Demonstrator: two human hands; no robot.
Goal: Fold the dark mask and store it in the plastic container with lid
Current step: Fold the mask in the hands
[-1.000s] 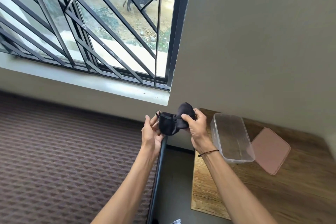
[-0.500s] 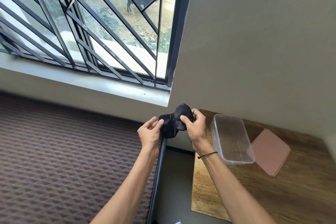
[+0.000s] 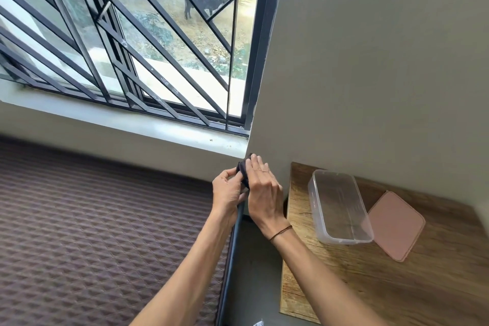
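At the bottom of the view, two bare forearms rise from about six o'clock toward the centre, the left one over a dark quilted mattress [image 3: 92, 233], the right one over the near edge of a wooden table [image 3: 370, 286]. A thin band circles the right wrist.

At the centre, the two hands meet in the air above the gap between mattress and table. The left hand [image 3: 227, 193] curls its fingers against the right hand [image 3: 264, 193], which lies over it with the back facing the camera and fingers pointing toward twelve o'clock. Between them the dark mask [image 3: 242, 171] is pressed into a small bundle; only a sliver shows above the left thumb, so how neatly it is folded cannot be told. Both hands appear closed on it, pinching it together.

At three o'clock from the hands, near but not touching, a clear plastic container [image 3: 341, 206] stands open on the table, its long side running roughly from twelve to six o'clock. A pink lid [image 3: 397, 225] lies flat just beyond it, at its right edge. The right hand is nearer the container, so it would likely carry the mask across.

Farther off, at eleven o'clock, a barred window [image 3: 132, 47] looks onto bare ground.
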